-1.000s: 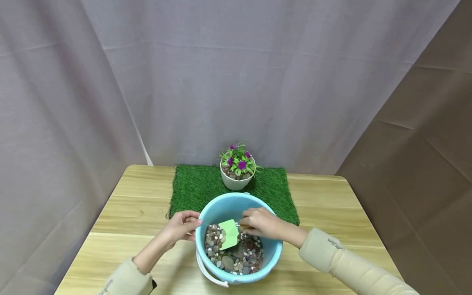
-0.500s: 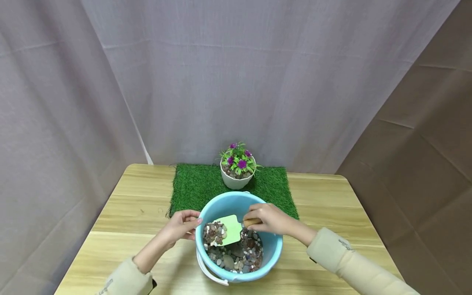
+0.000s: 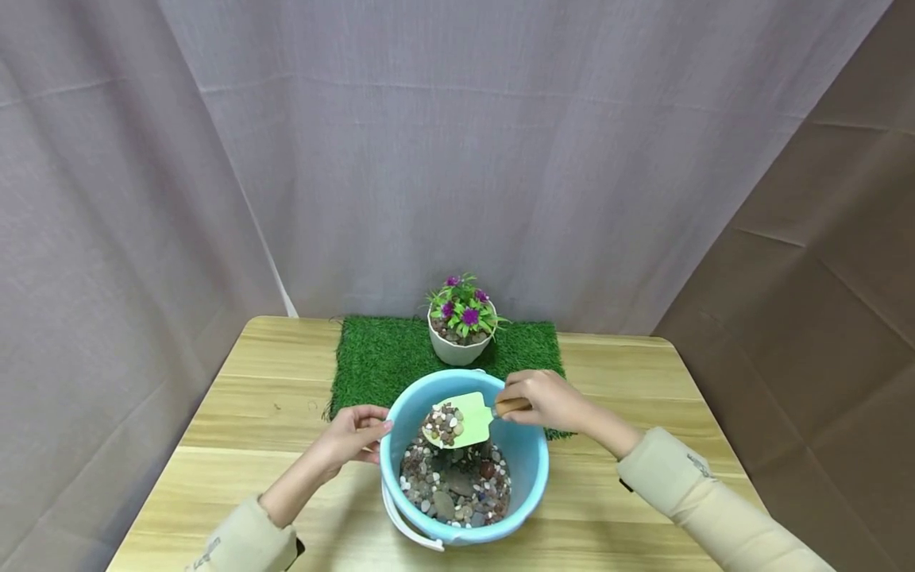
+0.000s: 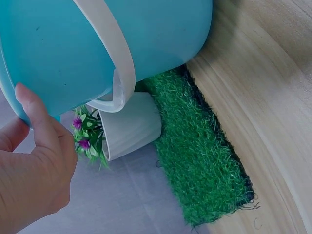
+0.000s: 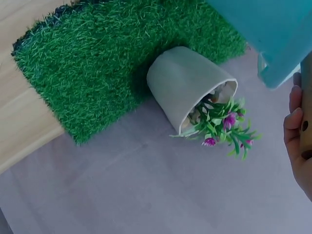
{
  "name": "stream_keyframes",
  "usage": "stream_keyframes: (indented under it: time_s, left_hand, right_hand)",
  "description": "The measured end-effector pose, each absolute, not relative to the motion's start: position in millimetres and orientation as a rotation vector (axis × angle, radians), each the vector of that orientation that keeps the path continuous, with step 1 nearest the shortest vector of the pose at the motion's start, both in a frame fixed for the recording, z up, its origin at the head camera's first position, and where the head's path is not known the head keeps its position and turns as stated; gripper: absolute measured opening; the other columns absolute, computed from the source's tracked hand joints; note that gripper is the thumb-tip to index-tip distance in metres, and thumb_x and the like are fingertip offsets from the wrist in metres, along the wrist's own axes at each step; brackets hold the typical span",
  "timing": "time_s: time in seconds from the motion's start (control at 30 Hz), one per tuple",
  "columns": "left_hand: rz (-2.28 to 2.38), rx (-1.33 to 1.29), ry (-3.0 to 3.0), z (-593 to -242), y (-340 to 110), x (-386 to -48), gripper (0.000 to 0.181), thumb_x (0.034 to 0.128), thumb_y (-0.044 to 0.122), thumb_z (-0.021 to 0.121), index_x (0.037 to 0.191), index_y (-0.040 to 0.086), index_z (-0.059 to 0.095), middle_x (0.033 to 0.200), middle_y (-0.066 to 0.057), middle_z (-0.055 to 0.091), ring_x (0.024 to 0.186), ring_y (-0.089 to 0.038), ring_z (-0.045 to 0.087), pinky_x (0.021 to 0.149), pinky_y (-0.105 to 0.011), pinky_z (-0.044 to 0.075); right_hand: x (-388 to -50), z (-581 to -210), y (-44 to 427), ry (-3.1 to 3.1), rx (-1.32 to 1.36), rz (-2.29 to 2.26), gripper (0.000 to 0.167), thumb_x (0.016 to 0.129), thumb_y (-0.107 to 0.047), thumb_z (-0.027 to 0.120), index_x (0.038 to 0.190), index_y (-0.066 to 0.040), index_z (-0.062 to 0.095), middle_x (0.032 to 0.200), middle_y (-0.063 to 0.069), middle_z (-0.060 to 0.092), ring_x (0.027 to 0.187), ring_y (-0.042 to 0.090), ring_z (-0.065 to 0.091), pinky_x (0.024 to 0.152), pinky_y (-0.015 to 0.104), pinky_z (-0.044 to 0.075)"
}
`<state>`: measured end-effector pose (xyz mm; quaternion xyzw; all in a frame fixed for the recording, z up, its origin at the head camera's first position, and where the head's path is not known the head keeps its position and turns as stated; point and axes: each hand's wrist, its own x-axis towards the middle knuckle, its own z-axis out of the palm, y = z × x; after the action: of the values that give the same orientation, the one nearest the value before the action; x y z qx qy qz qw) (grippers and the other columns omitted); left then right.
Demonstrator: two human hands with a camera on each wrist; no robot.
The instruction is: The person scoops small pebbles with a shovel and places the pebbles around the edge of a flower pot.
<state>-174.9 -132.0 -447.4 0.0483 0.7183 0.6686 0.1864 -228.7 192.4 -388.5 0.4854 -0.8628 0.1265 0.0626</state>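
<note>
A light blue bucket stands at the front of the table, its floor covered with mixed pebbles. My left hand pinches the bucket's left rim between thumb and fingers, as the left wrist view also shows. My right hand grips the wooden handle of a small trowel with a pale green blade. The blade is raised over the pebbles, inside the bucket's opening, and carries a heap of small brown and white stones.
Behind the bucket lies a green artificial grass mat. On it stands a white pot with a purple-flowered plant. The bucket's white carrying handle hangs down at its front left. Grey curtain closes off the table's back.
My right hand has lifted the trowel up and to the right, off the pebbles, with stones heaped on its blade. The left hand has stayed at the rim.
</note>
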Motion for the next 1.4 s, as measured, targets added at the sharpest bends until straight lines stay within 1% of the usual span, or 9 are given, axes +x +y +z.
stream_keyframes:
  time_s: [0.23,0.5,0.77,0.97,1.17,1.3,1.4]
  left_hand:
    - [1.877,0.122,2.027,-446.4,-132.0,-175.1,0.043,0.0934,0.009,0.055,0.124,-0.018,0.043,0.095,-0.017,0.064,0.063,-0.007,0.06,0.061,-0.026,0.063]
    - [1.876,0.123,2.032,-445.9,-132.0,-174.6,0.043,0.0935,0.01,0.055,0.124,-0.017,0.044,0.097,-0.021,0.064,0.063,-0.007,0.06,0.062,-0.027,0.063]
    - [1.881,0.12,2.025,-447.3,-132.0,-175.0,0.043,0.093,0.011,0.056,0.124,-0.017,0.044,0.093,-0.014,0.065,0.063,-0.007,0.061,0.063,-0.027,0.063]
    - [1.879,0.117,2.024,-447.9,-132.9,-174.8,0.043,0.0928,0.011,0.057,0.123,-0.017,0.045,0.091,-0.013,0.064,0.064,-0.007,0.061,0.064,-0.027,0.063]
    - [1.883,0.116,2.025,-448.3,-133.0,-175.5,0.042,0.0925,0.011,0.057,0.123,-0.017,0.046,0.088,-0.008,0.064,0.063,-0.007,0.061,0.064,-0.027,0.063]
    - [1.882,0.113,2.024,-448.3,-132.5,-175.6,0.043,0.0924,0.011,0.057,0.123,-0.016,0.046,0.089,-0.009,0.065,0.064,-0.008,0.061,0.064,-0.027,0.063]
    - [1.884,0.115,2.022,-448.4,-132.5,-175.1,0.043,0.0924,0.011,0.057,0.123,-0.017,0.045,0.09,-0.01,0.065,0.064,-0.008,0.061,0.064,-0.028,0.063]
  right_hand:
    - [-231.2,-381.3,196.3,-2.579,1.468,0.322,0.018,0.073,-0.014,0.079,0.09,-0.011,0.074,0.079,-0.003,0.064,0.071,0.007,0.064,0.064,0.016,0.057]
    - [-233.3,-376.8,202.6,-2.614,1.444,0.346,0.02,0.075,-0.013,0.078,0.093,-0.007,0.074,0.081,0.0,0.065,0.072,0.008,0.065,0.064,0.013,0.057]
    - [-233.7,-375.2,206.3,-2.62,1.434,0.34,0.02,0.074,-0.012,0.078,0.092,-0.006,0.073,0.081,0.0,0.065,0.072,0.008,0.065,0.064,0.015,0.058]
    - [-234.1,-369.0,208.7,-2.628,1.418,0.355,0.019,0.075,-0.012,0.077,0.092,-0.005,0.073,0.081,0.001,0.065,0.072,0.009,0.065,0.064,0.015,0.058]
    - [-235.5,-375.8,210.5,-2.65,1.38,0.45,0.022,0.076,-0.015,0.077,0.096,-0.006,0.073,0.084,0.001,0.066,0.072,0.008,0.062,0.065,0.017,0.058]
    - [-236.7,-381.5,212.7,-2.671,1.351,0.526,0.023,0.078,-0.017,0.076,0.098,-0.007,0.073,0.088,0.0,0.067,0.075,0.009,0.061,0.067,0.019,0.058]
    - [-238.2,-381.2,214.2,-2.664,1.344,0.58,0.022,0.078,-0.014,0.075,0.098,-0.005,0.073,0.088,0.002,0.068,0.075,0.01,0.061,0.066,0.02,0.058]
